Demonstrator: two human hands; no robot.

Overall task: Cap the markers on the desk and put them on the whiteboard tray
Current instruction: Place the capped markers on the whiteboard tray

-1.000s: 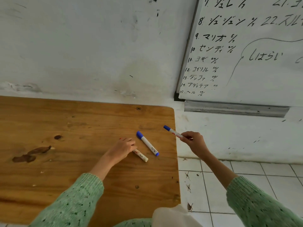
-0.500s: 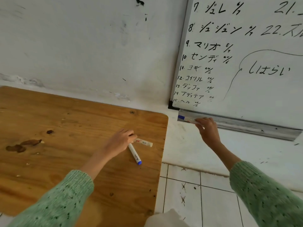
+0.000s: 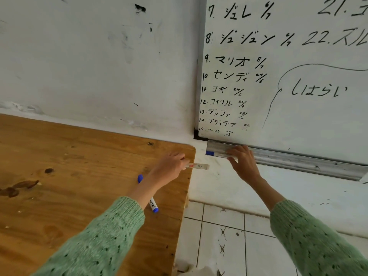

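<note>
A blue-capped marker (image 3: 214, 153) lies at the left end of the grey whiteboard tray (image 3: 288, 159). My right hand (image 3: 242, 163) rests against the tray beside that marker with its fingers spread, holding nothing. My left hand (image 3: 169, 169) grips a white marker with a red label (image 3: 199, 166), which points right past the corner of the wooden desk (image 3: 59, 176). Its cap end is hidden in my fingers. A second blue marker (image 3: 153, 205) lies on the desk, crossed by my left forearm, with blue at both visible ends.
The whiteboard (image 3: 298, 76) with black writing hangs above the tray. A white wall stands behind the desk. White floor tiles (image 3: 229, 246) show between the desk's right edge and the wall.
My right hand has let go of the blue marker, which now lies on the tray. My left hand has lifted the red-labelled marker and carried it right, past the desk corner.
</note>
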